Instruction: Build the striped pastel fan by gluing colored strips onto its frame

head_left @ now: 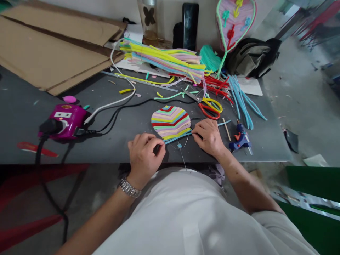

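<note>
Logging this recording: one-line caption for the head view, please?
The right hand holds a pale blue strip along a striped panel, the left hand at its lower edge.

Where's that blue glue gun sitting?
In the head view, the blue hot glue gun lies on the dark grey table, right of the person's right hand and below the yellow-and-red-handled scissors.
</note>
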`<state>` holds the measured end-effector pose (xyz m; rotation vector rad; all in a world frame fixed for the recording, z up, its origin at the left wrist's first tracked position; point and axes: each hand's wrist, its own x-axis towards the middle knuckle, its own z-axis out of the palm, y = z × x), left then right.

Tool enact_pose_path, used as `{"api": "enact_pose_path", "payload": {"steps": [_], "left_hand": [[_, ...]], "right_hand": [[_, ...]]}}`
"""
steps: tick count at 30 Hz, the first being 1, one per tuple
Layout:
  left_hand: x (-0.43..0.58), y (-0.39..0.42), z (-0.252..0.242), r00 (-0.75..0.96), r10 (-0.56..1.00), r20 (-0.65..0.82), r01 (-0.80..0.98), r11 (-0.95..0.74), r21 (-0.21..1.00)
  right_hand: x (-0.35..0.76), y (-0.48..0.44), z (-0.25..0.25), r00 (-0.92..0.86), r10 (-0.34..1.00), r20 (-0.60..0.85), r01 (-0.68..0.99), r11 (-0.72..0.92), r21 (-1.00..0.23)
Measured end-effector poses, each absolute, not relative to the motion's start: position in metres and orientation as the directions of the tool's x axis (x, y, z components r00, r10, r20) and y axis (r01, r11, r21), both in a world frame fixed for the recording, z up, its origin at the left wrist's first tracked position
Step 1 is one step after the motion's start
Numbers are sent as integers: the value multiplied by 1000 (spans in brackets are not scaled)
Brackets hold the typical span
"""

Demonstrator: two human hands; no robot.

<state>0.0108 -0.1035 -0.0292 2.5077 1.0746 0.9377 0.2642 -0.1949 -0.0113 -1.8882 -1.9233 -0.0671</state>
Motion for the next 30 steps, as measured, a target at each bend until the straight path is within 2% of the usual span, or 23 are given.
{"api": "enact_pose_path", "payload": {"steps": [4,9,12,18,23,25,27,28,30], "left_hand": [[13,-106,-4,525,688,501,520,-726,450],[39,-110,29,684,539,492,398,-841,367],[55,-114,30,709,506,492,366,-860,357],[67,-118,21,682,536,498,355,-838,415],[76,-99,26,652,587,480,345,-793,502],[76,-83,29,602,647,468,328,-735,594],[71,-67,31,535,722,438,298,-647,702],[68,-61,32,505,762,405,284,-590,755],[62,-51,33,454,837,306,260,-453,853]], "right_hand": [[262,-197,1,-38,937,348,962,129,-242],[247,-202,28,-148,923,356,961,218,-167],[240,-206,36,-168,905,391,962,237,-135],[236,-208,36,-178,874,452,970,233,-68],[242,-207,42,-97,855,510,988,143,-51],[258,-207,46,35,787,616,995,31,-96],[282,-204,47,230,695,681,973,-150,-176],[295,-199,46,323,672,667,946,-246,-210],[320,-185,41,409,794,450,912,-372,-173]]}}
